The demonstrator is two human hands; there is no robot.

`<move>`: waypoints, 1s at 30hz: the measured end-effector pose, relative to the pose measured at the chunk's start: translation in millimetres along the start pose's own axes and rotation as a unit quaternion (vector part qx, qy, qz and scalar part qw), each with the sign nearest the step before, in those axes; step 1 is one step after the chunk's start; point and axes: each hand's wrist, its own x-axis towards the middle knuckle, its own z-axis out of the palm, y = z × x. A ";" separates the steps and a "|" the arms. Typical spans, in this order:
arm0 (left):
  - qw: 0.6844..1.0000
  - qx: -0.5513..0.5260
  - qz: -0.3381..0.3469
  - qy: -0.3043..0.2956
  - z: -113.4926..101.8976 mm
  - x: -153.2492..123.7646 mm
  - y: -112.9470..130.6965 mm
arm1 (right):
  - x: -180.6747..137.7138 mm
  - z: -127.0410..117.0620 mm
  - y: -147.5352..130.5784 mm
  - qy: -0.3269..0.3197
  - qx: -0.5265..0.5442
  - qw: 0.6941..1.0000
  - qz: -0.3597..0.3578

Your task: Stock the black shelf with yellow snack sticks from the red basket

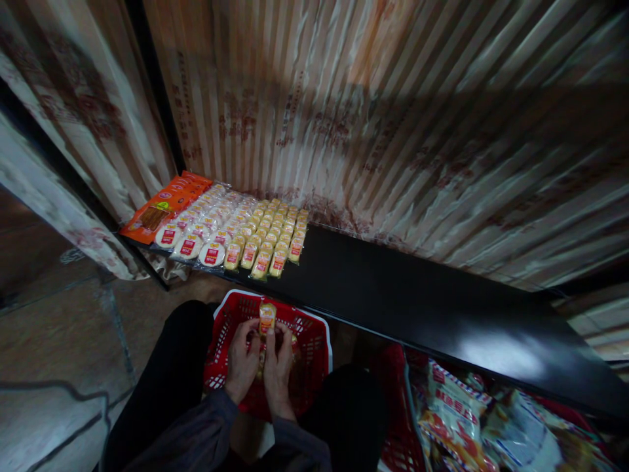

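Note:
A small yellow wrapped snack cake [267,317] with a red and white label stands upright between my two hands. My left hand [242,357] has its fingers closed on the cake's left side. On the right side, my right hand [278,360] pinches it, thumb against the front. Both hands are above a red plastic basket [314,347] with a white rim, between my knees. More wrapped pieces lie in the basket, partly hidden by my hands. Several rows of similar yellow cakes [263,259] lie on the black shelf [373,282] ahead.
Left of the yellow cakes lie rows of round white wrapped cakes [188,245] and orange packets [160,208]. A patterned curtain [344,118] hangs behind the shelf. At lower right, a second red basket [400,406] stands near large snack bags [457,406].

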 end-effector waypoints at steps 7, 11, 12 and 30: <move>0.998 0.026 0.054 -0.009 10.5 3.4 8.2 | 12.6 -4.7 -1.7 0.024 -0.024 0.999 -0.027; 0.995 0.036 0.096 -0.007 20.0 8.3 10.1 | 23.1 -9.3 -5.7 0.035 -0.040 0.997 -0.058; 0.993 0.039 0.108 -0.006 22.3 9.8 11.0 | 25.5 -10.4 -7.1 0.034 -0.041 0.996 -0.065; 0.976 0.086 0.198 -0.014 48.2 38.8 37.2 | 69.4 -24.1 -37.9 0.062 -0.130 0.984 -0.105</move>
